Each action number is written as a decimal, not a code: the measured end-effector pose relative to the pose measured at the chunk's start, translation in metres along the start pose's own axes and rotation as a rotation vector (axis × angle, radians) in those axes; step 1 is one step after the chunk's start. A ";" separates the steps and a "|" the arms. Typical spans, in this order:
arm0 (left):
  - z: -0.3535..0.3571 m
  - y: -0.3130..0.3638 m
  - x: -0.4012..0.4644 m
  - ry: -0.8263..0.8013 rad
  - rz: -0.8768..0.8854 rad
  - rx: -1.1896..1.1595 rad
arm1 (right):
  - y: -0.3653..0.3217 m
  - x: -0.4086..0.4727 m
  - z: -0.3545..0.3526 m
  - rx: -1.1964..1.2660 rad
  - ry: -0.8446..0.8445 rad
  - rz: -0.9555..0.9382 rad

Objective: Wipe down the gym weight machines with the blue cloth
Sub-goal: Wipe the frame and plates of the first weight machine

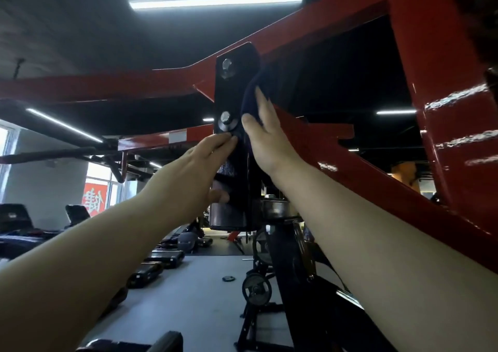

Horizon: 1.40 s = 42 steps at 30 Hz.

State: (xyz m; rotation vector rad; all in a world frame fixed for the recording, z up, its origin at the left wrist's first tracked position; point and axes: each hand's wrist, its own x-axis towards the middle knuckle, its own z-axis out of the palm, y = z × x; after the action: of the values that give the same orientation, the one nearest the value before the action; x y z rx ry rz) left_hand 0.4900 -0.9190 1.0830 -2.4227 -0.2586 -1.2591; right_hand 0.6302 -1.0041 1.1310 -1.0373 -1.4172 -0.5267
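Note:
A red weight machine frame (452, 114) rises overhead, with a black upright plate (231, 93) bolted to it by two silver bolts. My right hand (265, 136) presses the dark blue cloth (249, 95) flat against the plate's right edge, fingers straight. My left hand (204, 163) reaches to the plate's lower part, fingertips touching just below the lower bolt and the thumb under a black cylinder. Part of the cloth is hidden behind the plate and my right hand.
Red beams (80, 85) run left across the view. Below stand a black rack with weight plates (254, 287), a row of black benches (159, 262) and a small plate (228, 278) on the grey floor. Windows (99, 187) light the left side.

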 end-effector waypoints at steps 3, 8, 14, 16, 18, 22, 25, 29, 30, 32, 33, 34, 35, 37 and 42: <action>0.007 -0.008 0.001 0.012 0.000 0.001 | -0.010 0.004 0.000 0.001 -0.009 0.005; 0.014 -0.010 -0.001 0.038 0.043 -0.084 | 0.015 -0.100 0.034 -0.078 0.075 -0.072; 0.022 -0.012 -0.006 0.064 0.079 -0.071 | 0.015 -0.062 0.018 0.065 0.139 0.153; 0.026 -0.013 -0.010 0.078 0.068 -0.116 | 0.010 -0.067 0.024 0.056 0.169 0.181; 0.030 -0.012 -0.014 0.093 0.075 -0.130 | 0.008 -0.102 0.039 0.015 0.187 0.139; 0.036 -0.008 -0.017 0.118 0.075 -0.153 | 0.017 -0.141 0.048 0.069 0.196 0.105; 0.042 -0.008 -0.022 0.126 0.090 -0.154 | 0.019 -0.123 0.037 0.162 0.254 0.304; 0.054 -0.013 -0.032 0.174 0.163 -0.164 | 0.004 -0.141 0.051 0.070 0.248 0.273; 0.058 -0.016 -0.033 0.200 0.176 -0.178 | 0.000 -0.149 0.057 0.031 0.244 0.230; 0.064 -0.020 -0.034 0.248 0.218 -0.234 | -0.003 -0.157 0.063 -0.096 0.247 0.151; 0.066 -0.023 -0.034 0.267 0.234 -0.282 | -0.002 -0.154 0.064 -0.196 0.243 0.114; 0.068 -0.025 -0.033 0.284 0.238 -0.337 | -0.001 -0.144 0.062 -0.299 0.234 0.085; 0.069 -0.027 -0.034 0.302 0.230 -0.394 | -0.001 -0.131 0.059 -0.395 0.220 0.057; 0.068 -0.027 -0.035 0.363 0.167 -0.518 | -0.003 -0.100 0.052 -0.573 0.206 0.020; 0.064 -0.021 -0.028 0.434 -0.150 -0.981 | 0.004 -0.110 0.053 -1.125 0.020 -0.172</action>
State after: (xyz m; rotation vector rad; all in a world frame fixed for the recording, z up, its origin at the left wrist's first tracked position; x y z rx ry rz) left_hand 0.5147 -0.8723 1.0325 -2.7621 0.4138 -2.3374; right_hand 0.5890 -0.9887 1.0172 -1.7605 -1.1540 -1.5512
